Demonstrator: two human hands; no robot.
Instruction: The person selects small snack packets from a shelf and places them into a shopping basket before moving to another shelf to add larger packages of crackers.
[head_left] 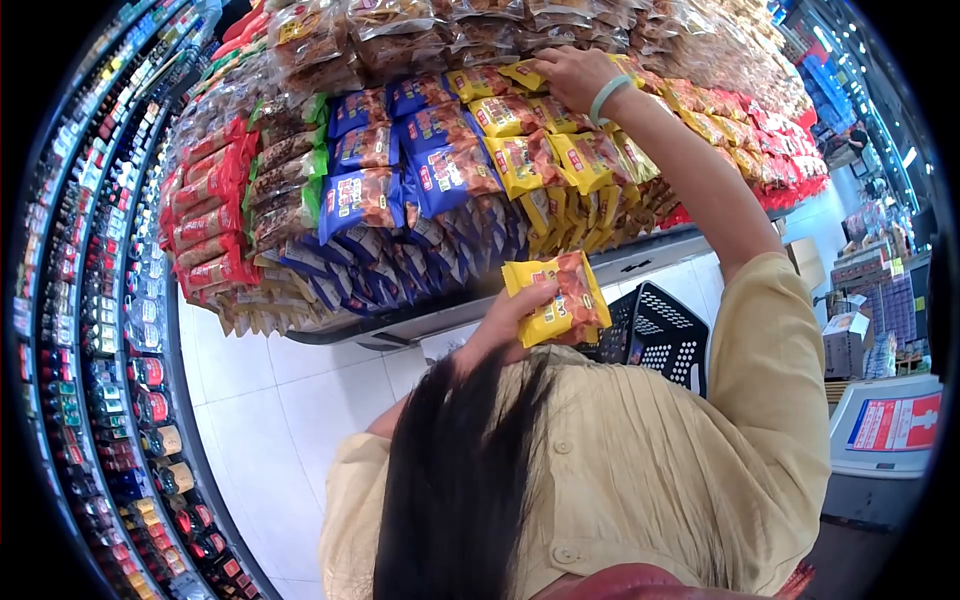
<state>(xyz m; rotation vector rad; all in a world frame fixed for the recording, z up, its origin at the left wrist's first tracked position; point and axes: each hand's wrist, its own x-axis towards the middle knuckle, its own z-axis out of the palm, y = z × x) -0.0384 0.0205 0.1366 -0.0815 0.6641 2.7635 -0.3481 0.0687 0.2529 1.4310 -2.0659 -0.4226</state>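
Observation:
My left hand (507, 318) is closed around yellow snack packets (560, 300) in front of my chest, thumb on top; more than one packet edge seems to show. My right hand (582, 78), with a pale band at the wrist, reaches to the back of the yellow rows. Its fingers are bent onto the edge of a yellow snack packet (522, 74) there, and the fingertips are partly hidden. Stacked yellow packets (527, 163) lie below that hand, beside blue snack packets (362, 200).
Red packets (215, 215) and clear bags (395, 40) fill the rest of the display stand. A black basket (672, 335) is beyond my chest, partly hidden. Shelves of jars (150, 405) curve along the left. A grey bin-like unit (880, 430) stands at right.

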